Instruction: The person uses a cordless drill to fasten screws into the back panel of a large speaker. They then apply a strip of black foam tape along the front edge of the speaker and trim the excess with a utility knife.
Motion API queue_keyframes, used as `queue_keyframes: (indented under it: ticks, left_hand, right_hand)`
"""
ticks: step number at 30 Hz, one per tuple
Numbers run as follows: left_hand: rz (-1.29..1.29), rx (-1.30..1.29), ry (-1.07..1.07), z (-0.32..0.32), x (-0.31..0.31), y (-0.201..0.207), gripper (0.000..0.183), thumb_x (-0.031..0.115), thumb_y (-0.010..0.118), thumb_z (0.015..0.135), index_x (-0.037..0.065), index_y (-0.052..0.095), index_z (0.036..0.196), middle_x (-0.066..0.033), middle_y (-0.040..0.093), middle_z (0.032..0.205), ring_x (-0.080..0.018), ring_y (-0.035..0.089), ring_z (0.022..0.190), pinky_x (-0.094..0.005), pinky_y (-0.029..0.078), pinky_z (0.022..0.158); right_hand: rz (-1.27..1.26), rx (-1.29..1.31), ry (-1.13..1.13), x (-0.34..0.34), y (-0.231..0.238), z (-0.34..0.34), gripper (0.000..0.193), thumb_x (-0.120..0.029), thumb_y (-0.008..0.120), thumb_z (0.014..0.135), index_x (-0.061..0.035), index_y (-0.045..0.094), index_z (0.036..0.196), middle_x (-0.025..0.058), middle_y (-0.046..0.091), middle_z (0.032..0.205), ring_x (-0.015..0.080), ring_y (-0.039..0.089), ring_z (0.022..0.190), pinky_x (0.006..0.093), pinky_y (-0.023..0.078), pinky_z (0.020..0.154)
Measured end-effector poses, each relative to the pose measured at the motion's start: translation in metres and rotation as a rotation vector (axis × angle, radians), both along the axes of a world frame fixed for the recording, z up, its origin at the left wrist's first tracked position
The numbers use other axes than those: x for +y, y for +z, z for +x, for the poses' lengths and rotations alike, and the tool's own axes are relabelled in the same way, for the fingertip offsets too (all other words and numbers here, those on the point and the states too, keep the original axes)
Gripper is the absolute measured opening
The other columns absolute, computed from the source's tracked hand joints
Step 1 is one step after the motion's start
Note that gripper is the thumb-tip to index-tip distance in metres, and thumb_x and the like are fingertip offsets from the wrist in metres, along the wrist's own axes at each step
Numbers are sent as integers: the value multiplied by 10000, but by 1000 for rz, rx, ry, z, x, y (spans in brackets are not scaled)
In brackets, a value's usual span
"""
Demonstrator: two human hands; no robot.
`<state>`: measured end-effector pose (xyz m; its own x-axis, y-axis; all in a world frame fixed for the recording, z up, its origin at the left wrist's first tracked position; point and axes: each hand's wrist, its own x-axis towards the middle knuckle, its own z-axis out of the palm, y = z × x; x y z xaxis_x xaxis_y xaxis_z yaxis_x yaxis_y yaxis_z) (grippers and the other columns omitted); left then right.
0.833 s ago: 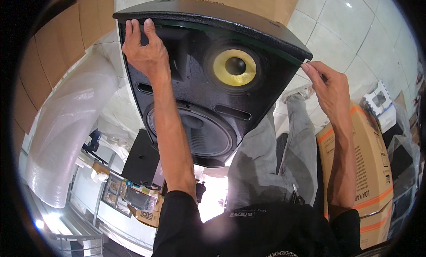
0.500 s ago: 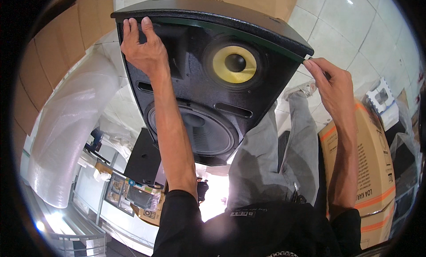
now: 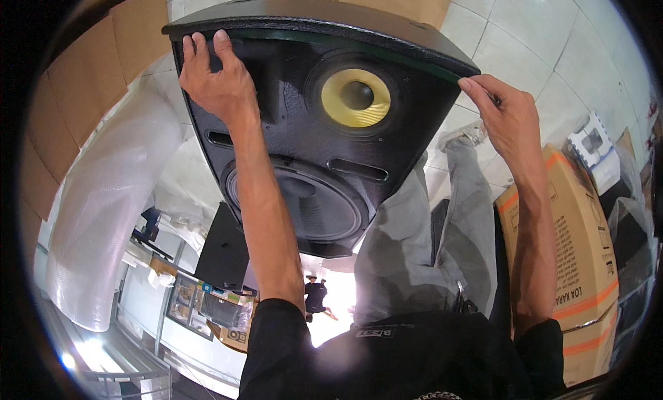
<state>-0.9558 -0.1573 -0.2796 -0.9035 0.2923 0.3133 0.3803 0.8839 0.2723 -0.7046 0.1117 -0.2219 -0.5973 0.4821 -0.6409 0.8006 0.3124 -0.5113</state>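
A large black loudspeaker cabinet (image 3: 293, 134) stands in front of me, with a yellow-coned driver (image 3: 336, 109) above a big dark woofer (image 3: 311, 207). Along the upper edge of its front runs a thin dark green strip (image 3: 345, 44). At the upper left corner, my left hand (image 3: 219, 82) has its fingers spread, the tips pressed against the strip and the edge. My right hand (image 3: 507, 113) pinches the strip's right end between thumb and forefinger at the opposite corner. Something small and dark shows inside its curled fingers, too hidden to name.
Rolled bubble wrap (image 3: 103, 213) and brown cardboard (image 3: 83, 75) lie on the left. A printed carton with orange tape (image 3: 570, 255) stands by my right arm, near a white and blue item (image 3: 594, 148). Another black cabinet (image 3: 222, 251) and a distant person (image 3: 316, 296) are beyond the woofer end.
The view has shifted slightly, so the cabinet and both hands sit a little further left. Both hands keep their places on the strip. The distant person shows more fully.
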Motion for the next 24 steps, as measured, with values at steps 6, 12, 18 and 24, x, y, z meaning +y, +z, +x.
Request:
queue_keyframes:
  ticks: [6,12,18,24]
  left_hand:
    - [-63,-1,-114,58,35,10,355,262,776,874,4,757,1118,-176,681,1257,-350,568,1199,-435,465,1003]
    - [106,-114,-283,132,81,18,303,190,851,791,31,766,1034,-157,677,1163,-352,589,1148,-453,473,962]
    - [219,-175,-205,174,112,19,276,155,870,765,36,749,982,-152,648,1139,-360,574,1146,-457,461,959]
    - [196,-156,-132,187,121,16,298,159,860,781,-2,720,989,-188,622,1192,-393,556,1203,-477,447,1012]
  right_hand:
    - [56,-25,43,0,0,0,356,-450,650,958,-122,787,989,101,720,720,281,672,622,379,506,621]
    - [98,-24,29,-3,2,2,356,-458,653,946,-129,786,968,122,682,660,328,652,600,399,501,599]
    - [54,50,24,0,-2,13,310,-408,677,929,-121,785,977,151,713,734,365,670,661,417,522,632]
    - [-23,82,-52,11,-7,33,269,-343,669,923,-116,786,1007,184,736,862,391,699,766,426,558,721]
